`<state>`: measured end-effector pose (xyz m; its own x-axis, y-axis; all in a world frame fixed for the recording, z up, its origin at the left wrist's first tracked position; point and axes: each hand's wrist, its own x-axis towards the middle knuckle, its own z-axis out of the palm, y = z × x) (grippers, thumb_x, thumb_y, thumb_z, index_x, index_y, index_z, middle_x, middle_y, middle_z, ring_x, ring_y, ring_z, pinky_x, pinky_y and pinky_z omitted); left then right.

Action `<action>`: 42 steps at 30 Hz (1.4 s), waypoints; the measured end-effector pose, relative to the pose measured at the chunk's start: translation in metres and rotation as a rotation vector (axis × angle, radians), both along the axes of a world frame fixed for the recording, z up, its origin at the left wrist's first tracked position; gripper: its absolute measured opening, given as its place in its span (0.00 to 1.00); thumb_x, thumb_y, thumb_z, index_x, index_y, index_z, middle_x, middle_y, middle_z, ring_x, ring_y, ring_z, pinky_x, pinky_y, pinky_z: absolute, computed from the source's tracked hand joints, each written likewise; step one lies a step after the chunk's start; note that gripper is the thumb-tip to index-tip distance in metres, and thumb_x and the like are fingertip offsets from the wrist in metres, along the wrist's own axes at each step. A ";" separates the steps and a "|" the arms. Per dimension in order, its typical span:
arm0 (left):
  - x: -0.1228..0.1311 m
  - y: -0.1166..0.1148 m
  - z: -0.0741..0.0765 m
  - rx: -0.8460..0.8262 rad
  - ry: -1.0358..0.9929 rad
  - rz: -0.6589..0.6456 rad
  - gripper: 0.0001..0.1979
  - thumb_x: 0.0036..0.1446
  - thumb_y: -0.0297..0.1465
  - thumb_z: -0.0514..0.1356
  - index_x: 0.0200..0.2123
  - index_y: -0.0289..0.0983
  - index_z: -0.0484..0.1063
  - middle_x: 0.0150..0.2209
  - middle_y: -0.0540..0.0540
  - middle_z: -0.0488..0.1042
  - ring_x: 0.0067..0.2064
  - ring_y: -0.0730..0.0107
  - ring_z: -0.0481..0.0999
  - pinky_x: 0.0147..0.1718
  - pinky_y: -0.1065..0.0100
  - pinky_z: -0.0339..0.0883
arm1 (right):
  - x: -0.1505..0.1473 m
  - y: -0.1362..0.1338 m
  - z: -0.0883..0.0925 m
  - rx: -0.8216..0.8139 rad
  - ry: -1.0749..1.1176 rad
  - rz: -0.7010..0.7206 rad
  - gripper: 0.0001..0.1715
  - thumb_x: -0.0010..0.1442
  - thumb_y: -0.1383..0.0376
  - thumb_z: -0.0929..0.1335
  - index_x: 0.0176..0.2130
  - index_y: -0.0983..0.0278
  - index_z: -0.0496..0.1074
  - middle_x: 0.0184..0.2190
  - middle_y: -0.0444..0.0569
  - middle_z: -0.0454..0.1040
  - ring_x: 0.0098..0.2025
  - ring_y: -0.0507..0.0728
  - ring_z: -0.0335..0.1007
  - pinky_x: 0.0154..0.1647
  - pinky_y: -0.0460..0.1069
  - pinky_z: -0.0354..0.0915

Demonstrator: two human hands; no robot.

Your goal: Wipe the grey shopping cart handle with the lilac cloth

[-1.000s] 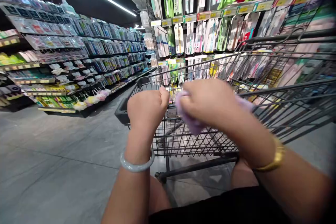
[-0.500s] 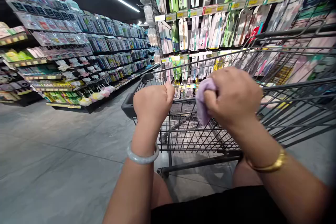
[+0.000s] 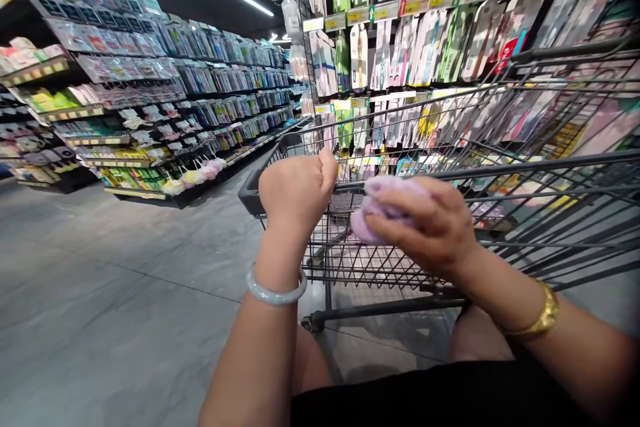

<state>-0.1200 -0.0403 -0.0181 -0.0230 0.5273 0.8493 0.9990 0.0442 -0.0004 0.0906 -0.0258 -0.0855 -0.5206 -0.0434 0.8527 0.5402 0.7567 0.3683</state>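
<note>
Here, a lilac cloth [image 3: 369,228] is clutched in the right hand [image 3: 437,223] near the cart [image 3: 500,169]; whether the cart's rim is gripped by the curled left hand [image 3: 296,190] cannot be told.

The cloth [image 3: 364,228] is soft, lavender and crumpled into a compact bundle. It is held in the right hand [image 3: 435,223], pressed between the bent fingers, with folds projecting beyond the fingertips above and below; its edges are slightly blurred. The bundle is positioned in front of the near side of the shopping cart [image 3: 380,265]; contact with the wires cannot be determined. The cart stands upright, with a dark open-mesh wire basket and a black corner piece [image 3: 250,197]. The left hand [image 3: 296,190] is curled on the near upper rail, fingertips hidden.
</note>
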 end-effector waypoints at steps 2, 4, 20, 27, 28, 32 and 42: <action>0.002 0.001 -0.002 0.017 0.004 -0.014 0.32 0.69 0.40 0.43 0.17 0.38 0.72 0.17 0.44 0.69 0.19 0.71 0.58 0.25 0.62 0.38 | -0.007 -0.003 0.000 0.023 0.104 -0.034 0.21 0.57 0.67 0.73 0.48 0.45 0.75 0.51 0.41 0.76 0.56 0.61 0.65 0.53 0.57 0.66; 0.007 0.001 -0.003 0.025 0.033 -0.054 0.32 0.70 0.40 0.43 0.17 0.38 0.72 0.18 0.44 0.70 0.21 0.70 0.60 0.26 0.61 0.40 | -0.022 -0.007 -0.013 0.059 0.111 -0.049 0.16 0.57 0.67 0.73 0.44 0.48 0.77 0.50 0.41 0.77 0.54 0.60 0.66 0.50 0.56 0.65; 0.025 0.013 -0.015 0.046 0.132 -0.143 0.33 0.70 0.39 0.41 0.16 0.40 0.69 0.16 0.45 0.66 0.22 0.68 0.63 0.27 0.61 0.43 | -0.019 -0.006 -0.032 -0.007 0.067 -0.015 0.10 0.57 0.67 0.72 0.37 0.49 0.78 0.46 0.38 0.79 0.48 0.58 0.70 0.46 0.55 0.66; 0.024 0.021 -0.017 0.108 0.059 -0.215 0.26 0.69 0.36 0.44 0.18 0.40 0.66 0.20 0.45 0.70 0.27 0.66 0.66 0.34 0.59 0.51 | 0.010 0.002 -0.027 -0.033 0.231 0.064 0.12 0.54 0.69 0.74 0.38 0.53 0.77 0.48 0.42 0.78 0.50 0.59 0.71 0.48 0.56 0.68; 0.029 0.020 -0.017 0.126 0.072 -0.243 0.25 0.69 0.36 0.45 0.19 0.40 0.67 0.22 0.45 0.71 0.28 0.65 0.67 0.36 0.58 0.52 | 0.019 0.005 -0.018 -0.047 0.329 0.029 0.12 0.54 0.69 0.75 0.38 0.53 0.77 0.48 0.44 0.77 0.51 0.60 0.71 0.50 0.57 0.68; 0.053 0.020 -0.026 0.185 0.106 -0.370 0.19 0.69 0.36 0.47 0.28 0.41 0.71 0.30 0.45 0.77 0.37 0.62 0.70 0.45 0.57 0.55 | 0.025 0.007 -0.021 -0.066 0.372 -0.060 0.09 0.54 0.69 0.74 0.34 0.53 0.77 0.45 0.44 0.78 0.49 0.60 0.70 0.50 0.58 0.66; 0.048 0.044 -0.040 0.267 0.102 -0.288 0.20 0.69 0.37 0.45 0.29 0.42 0.71 0.29 0.45 0.75 0.35 0.62 0.69 0.43 0.56 0.54 | 0.045 0.009 -0.029 -0.119 0.317 -0.057 0.11 0.55 0.69 0.74 0.38 0.53 0.76 0.46 0.46 0.78 0.50 0.60 0.71 0.49 0.57 0.67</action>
